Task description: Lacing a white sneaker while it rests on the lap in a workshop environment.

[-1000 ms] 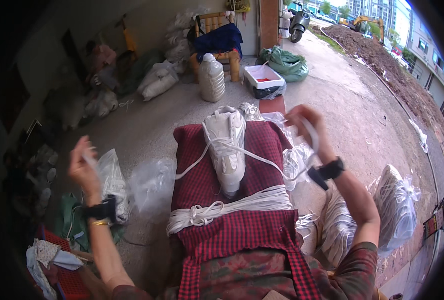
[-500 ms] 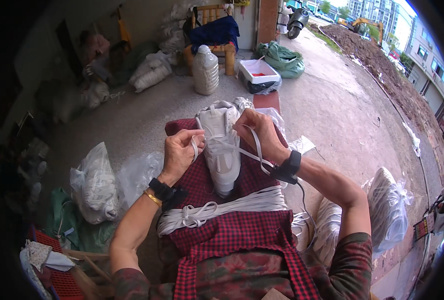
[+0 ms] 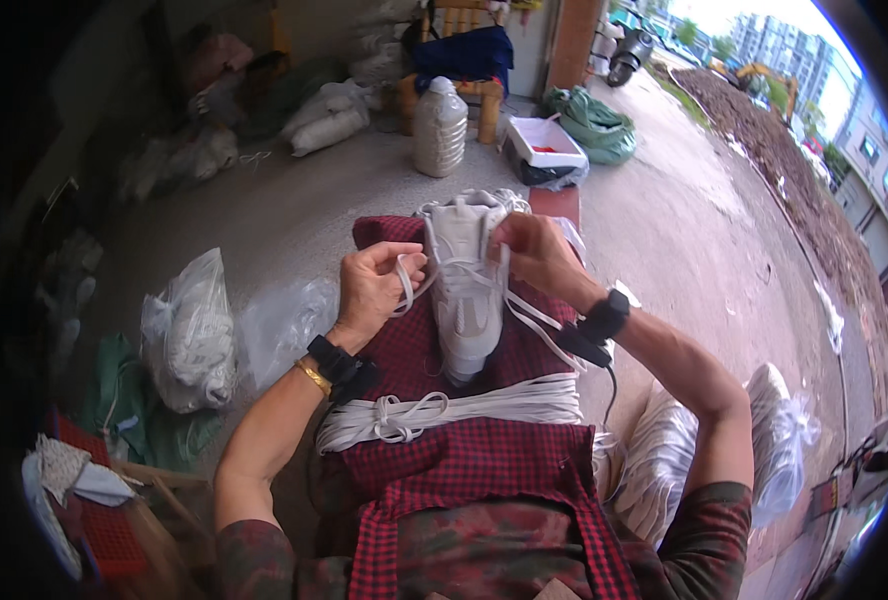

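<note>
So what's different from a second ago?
Left hand moved right and right hand moved left, from wide apart to either side of the white sneaker. Each holds the white shoelace; no release visible. Unchanged: sneaker on the red-and-black checked apron, toe toward the wearer, white lace bundle below it.

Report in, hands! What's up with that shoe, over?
Left hand pinching white lace. Right hand at right edge of white shoe, grip blurred. Shoe over checked apron. Lace bundle across apron, apart from both hands.
</note>
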Tool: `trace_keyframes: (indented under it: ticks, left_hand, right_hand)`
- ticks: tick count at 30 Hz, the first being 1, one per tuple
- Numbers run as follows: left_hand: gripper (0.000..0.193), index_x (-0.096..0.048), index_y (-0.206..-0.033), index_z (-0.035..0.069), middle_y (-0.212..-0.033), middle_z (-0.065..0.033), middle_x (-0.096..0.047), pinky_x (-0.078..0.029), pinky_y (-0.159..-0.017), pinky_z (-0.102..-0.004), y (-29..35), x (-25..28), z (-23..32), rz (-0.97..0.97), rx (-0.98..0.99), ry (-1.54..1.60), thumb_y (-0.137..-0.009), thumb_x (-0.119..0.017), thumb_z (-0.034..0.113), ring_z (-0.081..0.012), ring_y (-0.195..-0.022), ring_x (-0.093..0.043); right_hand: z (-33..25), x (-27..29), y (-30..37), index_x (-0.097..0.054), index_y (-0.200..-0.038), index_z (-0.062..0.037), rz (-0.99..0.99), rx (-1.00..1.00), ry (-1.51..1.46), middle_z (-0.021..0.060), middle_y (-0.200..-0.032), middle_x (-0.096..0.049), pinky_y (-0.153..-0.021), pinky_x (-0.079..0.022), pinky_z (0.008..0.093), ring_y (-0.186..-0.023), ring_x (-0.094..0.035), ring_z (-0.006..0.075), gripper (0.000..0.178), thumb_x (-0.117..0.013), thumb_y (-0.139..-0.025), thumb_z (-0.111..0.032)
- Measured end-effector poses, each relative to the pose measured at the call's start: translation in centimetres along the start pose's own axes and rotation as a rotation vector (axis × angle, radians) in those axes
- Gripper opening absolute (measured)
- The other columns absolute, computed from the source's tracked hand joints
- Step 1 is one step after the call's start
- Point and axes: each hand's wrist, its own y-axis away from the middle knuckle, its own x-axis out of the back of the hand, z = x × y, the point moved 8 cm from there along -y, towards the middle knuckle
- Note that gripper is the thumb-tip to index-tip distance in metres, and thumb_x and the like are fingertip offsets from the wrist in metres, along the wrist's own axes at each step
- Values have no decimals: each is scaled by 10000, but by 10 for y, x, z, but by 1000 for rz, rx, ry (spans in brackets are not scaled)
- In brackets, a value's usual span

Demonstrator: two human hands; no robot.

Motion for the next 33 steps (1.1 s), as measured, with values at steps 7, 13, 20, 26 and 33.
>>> trace_keyframes:
  ticks: [7,13,20,26,33]
  left_hand:
    - [217,-671,-1048,-24,-848,-57,-711,-557,-670,-229,4,-1,3,8,-42,5,-912,-684,146,-93,-725,-667]
    - [183,-671,-1026,-24,-824,-44,-701,-541,-655,-228,0,0,9,35,-94,-65,-899,-683,107,-81,-699,-648]
    - [128,-659,-1007,-17,-809,-35,-686,-548,-661,-232,-11,-8,0,-52,-50,-26,-901,-648,54,-75,-692,-638]
    - [119,-649,-1013,-10,-840,-48,-691,-555,-672,-235,-13,-2,14,-134,-104,-131,-900,-628,20,-82,-725,-650]
    - [85,-654,-966,-7,-803,-31,-683,-547,-640,-232,-7,-7,10,-159,-87,-259,-882,-646,4,-72,-707,-643]
  right_hand:
    - [19,-6,1,-624,-908,-10,-33,18,-270,-11,-804,-641,-599,-497,219,-694,-589,51,89,-695,-866,-44]
    - [15,-11,2,-625,-907,-5,-58,11,-328,-5,-808,-649,-612,-496,214,-713,-598,50,62,-673,-879,-32]
    - [19,-7,-1,-622,-925,8,-63,13,-317,8,-825,-662,-646,-515,226,-741,-621,62,65,-661,-872,3]
    - [12,-3,-4,-611,-979,-11,-113,117,-87,24,-915,-680,-707,-550,242,-836,-645,75,144,-631,-860,66]
    - [16,-4,-2,-605,-979,1,-117,13,-129,26,-914,-677,-732,-558,252,-858,-650,85,107,-619,-886,54]
